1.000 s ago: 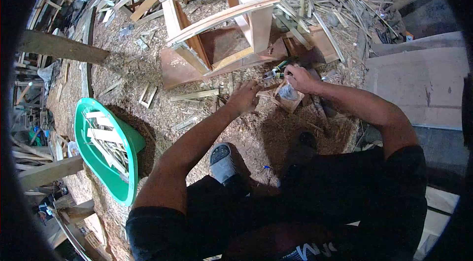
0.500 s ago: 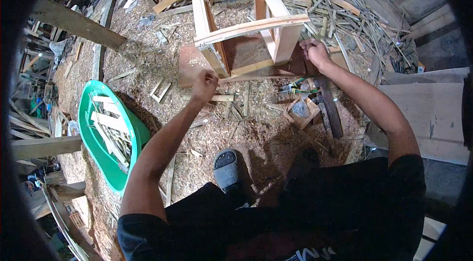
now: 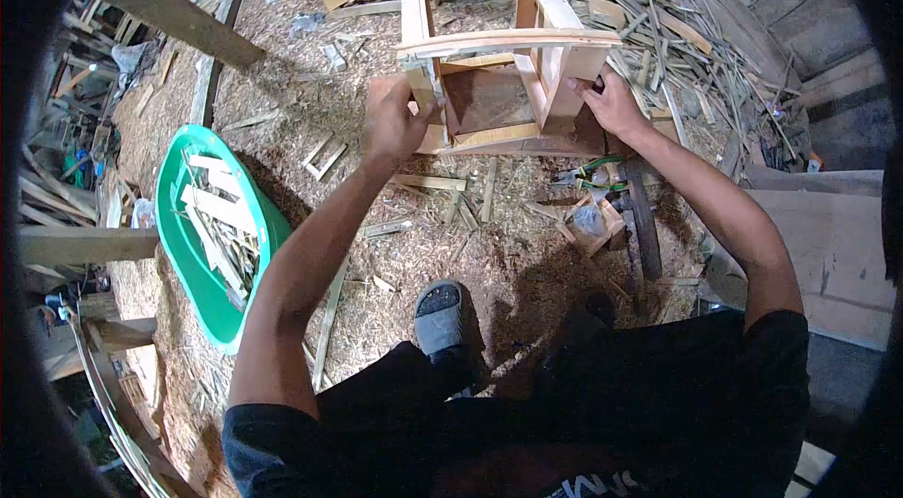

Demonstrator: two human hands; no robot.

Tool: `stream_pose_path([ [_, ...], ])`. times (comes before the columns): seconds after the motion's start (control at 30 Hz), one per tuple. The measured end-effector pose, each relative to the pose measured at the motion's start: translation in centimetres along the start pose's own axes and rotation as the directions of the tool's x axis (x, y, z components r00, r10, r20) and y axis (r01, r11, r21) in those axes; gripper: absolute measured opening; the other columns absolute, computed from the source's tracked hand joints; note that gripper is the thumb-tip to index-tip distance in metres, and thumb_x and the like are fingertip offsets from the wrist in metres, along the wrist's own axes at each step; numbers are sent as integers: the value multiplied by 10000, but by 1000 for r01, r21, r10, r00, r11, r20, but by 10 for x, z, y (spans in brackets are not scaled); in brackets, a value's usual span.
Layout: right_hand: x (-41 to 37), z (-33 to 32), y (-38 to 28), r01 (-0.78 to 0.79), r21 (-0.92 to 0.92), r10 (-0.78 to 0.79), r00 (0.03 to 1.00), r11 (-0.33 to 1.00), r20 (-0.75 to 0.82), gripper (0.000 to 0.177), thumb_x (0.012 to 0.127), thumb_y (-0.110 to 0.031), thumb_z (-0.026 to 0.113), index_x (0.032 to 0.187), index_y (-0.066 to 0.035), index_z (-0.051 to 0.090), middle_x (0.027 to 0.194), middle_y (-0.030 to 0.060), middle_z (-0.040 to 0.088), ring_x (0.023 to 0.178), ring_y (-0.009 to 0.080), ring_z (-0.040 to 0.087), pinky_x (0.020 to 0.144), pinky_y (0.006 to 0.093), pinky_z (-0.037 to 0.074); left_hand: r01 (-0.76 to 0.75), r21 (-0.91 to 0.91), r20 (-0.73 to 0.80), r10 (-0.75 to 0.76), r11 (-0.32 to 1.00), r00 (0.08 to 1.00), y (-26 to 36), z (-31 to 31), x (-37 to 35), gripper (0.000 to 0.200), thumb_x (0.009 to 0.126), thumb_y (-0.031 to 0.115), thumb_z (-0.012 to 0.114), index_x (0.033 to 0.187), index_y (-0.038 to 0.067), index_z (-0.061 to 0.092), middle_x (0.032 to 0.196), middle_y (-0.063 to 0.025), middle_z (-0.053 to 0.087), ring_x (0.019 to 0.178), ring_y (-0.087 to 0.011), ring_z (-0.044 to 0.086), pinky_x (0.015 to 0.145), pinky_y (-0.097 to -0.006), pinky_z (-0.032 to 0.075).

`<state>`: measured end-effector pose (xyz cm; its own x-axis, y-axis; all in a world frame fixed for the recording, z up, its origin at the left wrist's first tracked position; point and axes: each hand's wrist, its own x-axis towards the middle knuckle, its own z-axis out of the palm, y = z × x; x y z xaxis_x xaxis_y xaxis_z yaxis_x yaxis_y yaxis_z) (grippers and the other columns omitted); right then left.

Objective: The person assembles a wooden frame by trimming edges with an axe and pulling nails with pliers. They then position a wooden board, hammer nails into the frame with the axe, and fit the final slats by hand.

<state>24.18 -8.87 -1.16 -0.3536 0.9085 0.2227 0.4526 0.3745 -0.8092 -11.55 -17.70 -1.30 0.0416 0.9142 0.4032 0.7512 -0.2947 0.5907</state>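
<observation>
A pale wooden frame (image 3: 508,43) with two curved rails and upright side pieces stands in front of me. A flat brown board (image 3: 593,136) lies under its near end. My left hand (image 3: 393,117) is closed at the frame's left upright, fingers curled against it. At the right side piece, my right hand (image 3: 611,108) has thumb and fingers closed on its edge. Part of the fingers of both hands is hidden. Just below the frame, pliers with green handles (image 3: 599,174) lie on the shavings beside a small wooden box (image 3: 593,221) holding a clear bag.
A green tub (image 3: 176,216) full of wood offcuts stands at the left. A dark bar (image 3: 643,225) lies right of the small box. Thin wood strips (image 3: 649,28) are heaped at the back right. A wooden post (image 3: 179,14) slants in at upper left. Shavings cover the floor.
Both hands have moved up from near the frame's lower end to its two sides and closed on them. The view has shifted slightly, so the frame appears farther right and higher.
</observation>
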Motion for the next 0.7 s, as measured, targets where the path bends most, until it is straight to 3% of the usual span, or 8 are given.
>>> stream_pose_path([
  [0.1,13,13,-30,82,42,-84,995,996,49,448,900,-274,712,1178,48,571,1084,172,673,970,223,659,845,363,518,196,-317,77,-181,928,981,-14,-27,-14,270,902,98,678,1122,-17,575,1067,-129,665,1001,-244,663,816,-351,549],
  [0.23,48,58,-67,137,153,-157,979,979,132,430,892,-277,719,1162,35,595,1049,192,674,951,249,670,841,363,518,268,-196,-4,-274,943,962,-17,-88,-37,296,911,100,659,1166,-25,577,1045,-143,686,964,-215,679,772,-344,574],
  [0.27,61,78,-69,279,149,-293,953,949,80,424,875,-307,734,1113,30,634,1006,197,683,922,278,677,830,371,522,333,-13,-25,-333,943,942,-16,-106,-45,308,905,99,669,1175,-20,582,1055,-152,685,974,-206,676,777,-347,574],
  [0.37,98,129,-87,282,-27,-273,946,959,173,467,851,-364,748,1083,32,661,981,209,692,903,303,680,819,390,526,258,-81,-250,-270,963,930,-57,-132,-71,305,847,109,723,1105,-4,604,1015,-161,676,881,-260,678,674,-370,537],
  [0.5,147,194,-114,405,7,-400,900,914,175,556,829,-459,743,1111,14,666,998,243,687,918,350,678,812,421,531,240,48,-451,-193,970,872,-92,-157,-84,298,834,89,726,1088,0,600,974,-171,660,909,-319,654,769,-413,505],
  [0.53,157,209,-117,414,32,-412,891,910,190,572,831,-480,734,1117,10,665,1014,251,681,947,355,672,828,435,529,384,-31,-435,-359,923,826,-89,-162,-85,315,848,105,714,1117,4,585,984,-183,657,941,-353,637,822,-426,481],
  [0.67,184,253,-131,108,-148,-37,909,983,416,589,814,-476,751,1115,22,657,1058,249,676,987,356,661,880,448,513,427,-31,-461,-391,904,796,-134,-165,-89,364,858,132,694,1161,1,542,1057,-221,637,987,-394,614,856,-441,473],
  [0.7,184,257,-135,177,-89,-130,912,980,388,587,811,-473,754,1105,26,657,1056,247,678,981,357,662,880,447,514,388,-23,-453,-355,921,818,-146,-167,-90,358,854,122,690,1153,-5,540,1069,-231,631,1000,-406,606,863,-445,471],
])
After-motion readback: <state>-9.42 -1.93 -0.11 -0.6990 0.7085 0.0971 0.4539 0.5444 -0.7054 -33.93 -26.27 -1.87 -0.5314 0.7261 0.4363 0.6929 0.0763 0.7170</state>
